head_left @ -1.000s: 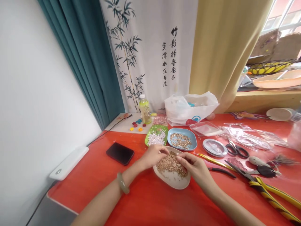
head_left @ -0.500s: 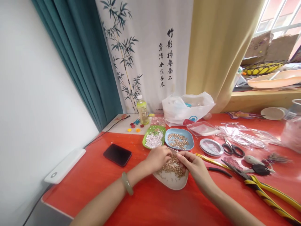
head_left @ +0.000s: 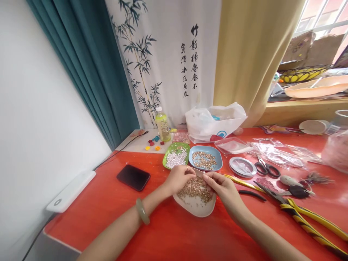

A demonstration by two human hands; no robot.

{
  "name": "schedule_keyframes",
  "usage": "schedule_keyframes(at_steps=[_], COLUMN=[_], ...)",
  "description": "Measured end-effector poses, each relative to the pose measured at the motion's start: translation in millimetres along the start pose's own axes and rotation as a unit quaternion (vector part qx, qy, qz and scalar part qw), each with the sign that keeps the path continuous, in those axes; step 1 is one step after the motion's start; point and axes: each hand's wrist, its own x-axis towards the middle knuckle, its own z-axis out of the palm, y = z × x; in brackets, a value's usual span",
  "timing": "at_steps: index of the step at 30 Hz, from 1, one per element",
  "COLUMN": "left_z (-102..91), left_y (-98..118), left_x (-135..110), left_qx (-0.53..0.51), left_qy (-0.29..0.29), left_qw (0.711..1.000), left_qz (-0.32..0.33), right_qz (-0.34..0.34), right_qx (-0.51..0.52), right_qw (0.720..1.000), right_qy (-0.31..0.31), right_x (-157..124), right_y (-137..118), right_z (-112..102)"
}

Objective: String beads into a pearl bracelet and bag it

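A white dish [head_left: 195,208] with several small gold beads sits on the red table [head_left: 174,232] in front of me. My left hand [head_left: 178,178], with a green bangle on its wrist, is curled over the dish's far left rim with fingertips pinched. My right hand [head_left: 224,188] hovers over the dish's right side, thumb and forefinger pinched toward the left hand. The fingertips of both hands nearly meet above the beads. What they pinch is too small to make out.
Behind the dish stand a green dish of white beads [head_left: 176,156] and a blue dish of gold beads [head_left: 205,160]. A black phone [head_left: 133,177] lies left. Scissors [head_left: 265,168], a thread spool [head_left: 242,166], yellow-handled pliers [head_left: 304,219], a bottle [head_left: 162,124] and a plastic bag [head_left: 214,121] lie around.
Both hands stayed over the white dish and drew their fingertips closer together. The view shifted slightly left.
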Motion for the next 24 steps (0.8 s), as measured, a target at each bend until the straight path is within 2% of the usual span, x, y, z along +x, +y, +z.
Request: schedule_keyframes(at_steps=[4, 9, 13, 16, 19, 22, 24], left_z=[2.6, 2.5, 1.1, 1.0, 0.7, -3.5, -9.3], left_y=[-4, -3, -1, -2, -5, -8, -8], left_x=[2, 3, 0, -2, -1, 0, 0], left_qx=[-0.115, -0.186, -0.156, -0.109, -0.106, -0.115, -0.068], left_qy=[0.024, 0.037, 0.052, 0.044, 0.042, 0.035, 0.029], left_qw=[0.992, 0.980, 0.985, 0.992, 0.992, 0.990, 0.995], left_qz=[-0.049, -0.060, -0.061, -0.056, -0.055, -0.074, -0.071], right_qz=[0.006, 0.009, 0.008, 0.010, 0.013, 0.016, 0.019], right_qx=[0.012, -0.001, -0.015, -0.020, -0.023, -0.025, -0.023], right_qw=[1.000, 1.000, 1.000, 1.000, 0.999, 0.999, 0.999], right_qy=[-0.006, -0.018, -0.021, -0.021, -0.019, -0.017, -0.018], right_x=[0, 1, 1, 0, 0, 0, 0], right_y=[-1, 0, -1, -1, 0, 0, 0], right_z=[0, 0, 1, 2, 1, 1, 1])
